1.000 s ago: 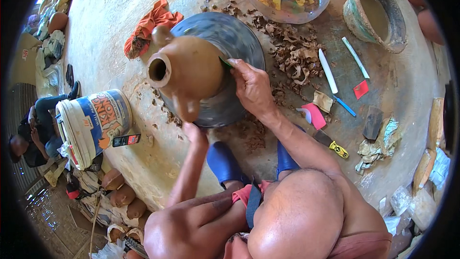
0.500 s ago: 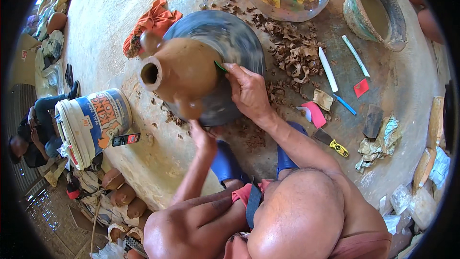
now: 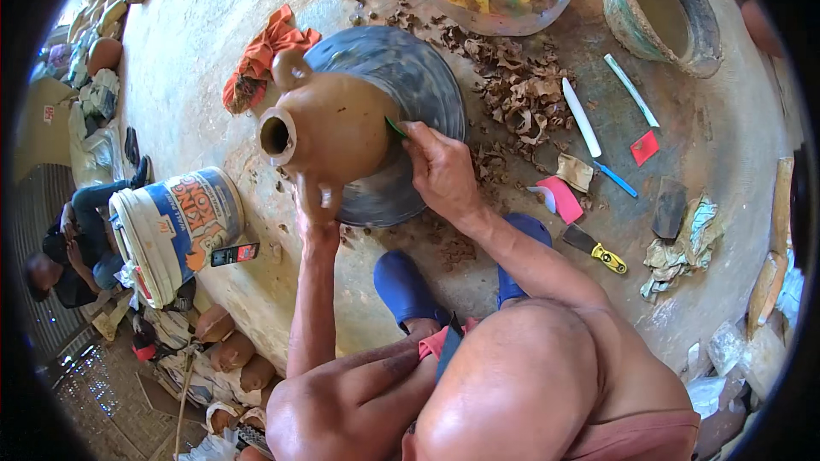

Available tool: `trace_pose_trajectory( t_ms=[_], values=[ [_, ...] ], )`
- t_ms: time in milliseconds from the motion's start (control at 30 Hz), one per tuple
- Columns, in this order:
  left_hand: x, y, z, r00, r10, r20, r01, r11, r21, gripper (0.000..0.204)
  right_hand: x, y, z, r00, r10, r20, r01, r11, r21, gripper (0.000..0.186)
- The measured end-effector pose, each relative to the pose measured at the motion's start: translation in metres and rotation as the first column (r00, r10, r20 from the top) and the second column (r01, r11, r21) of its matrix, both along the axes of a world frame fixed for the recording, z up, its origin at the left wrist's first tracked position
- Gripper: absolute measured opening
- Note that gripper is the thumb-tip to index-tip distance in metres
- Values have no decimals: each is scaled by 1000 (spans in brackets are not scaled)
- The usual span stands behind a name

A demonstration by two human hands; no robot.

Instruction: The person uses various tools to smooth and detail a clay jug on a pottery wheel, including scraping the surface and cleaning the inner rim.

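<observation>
Sitting on a dark, streaky pottery wheel [image 3: 431, 94] is a two-handled clay jug [image 3: 346, 124], mouth open. Left hand [image 3: 317, 230] is right at its near side, fingers mostly hidden, can't tell if they're gripping. Right hand [image 3: 442, 171] is pinching a little green scraper [image 3: 395, 126] against the jug.

Bright, soft light washes the floor [image 3: 213, 8], palest beyond and left of the right fingers [image 3: 415, 134]. Nearer than them, the bare knee [image 3: 504, 393] carries a glossy highlight. Far left and below them, a woven panel [image 3: 102, 384] is dim, pricked with bright specks. The wheel [image 3: 431, 85] beside them looks slightly smeared. Outermost, shapes bow toward a black fisheye rim.
</observation>
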State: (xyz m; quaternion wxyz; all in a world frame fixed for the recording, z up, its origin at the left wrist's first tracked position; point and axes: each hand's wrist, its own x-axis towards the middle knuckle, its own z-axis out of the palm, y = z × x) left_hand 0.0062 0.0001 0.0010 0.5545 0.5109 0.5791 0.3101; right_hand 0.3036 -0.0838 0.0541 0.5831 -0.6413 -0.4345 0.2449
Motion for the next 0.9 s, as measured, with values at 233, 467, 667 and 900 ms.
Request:
trace_pose_trajectory(
  t_ms=[233,467,667,900],
  values=[
    [28,22,0,879,405,252,-253,844,-472,51,-3,-19,-9,999,20,-27,-22,996,-85,25],
    [3,39,-20,928,327,181,-273,923,-270,55,33,-2,-6,999,-35,24,35,999,22,27],
    [-23,70,-50,857,45,-513,136,941,310,55,77,68,11,989,126,73,-94,935,-343,23],
    [-15,105,-57,973,84,-216,-67,994,82,60,64,73,53,945,284,163,-228,927,-297,25]
  ],
)
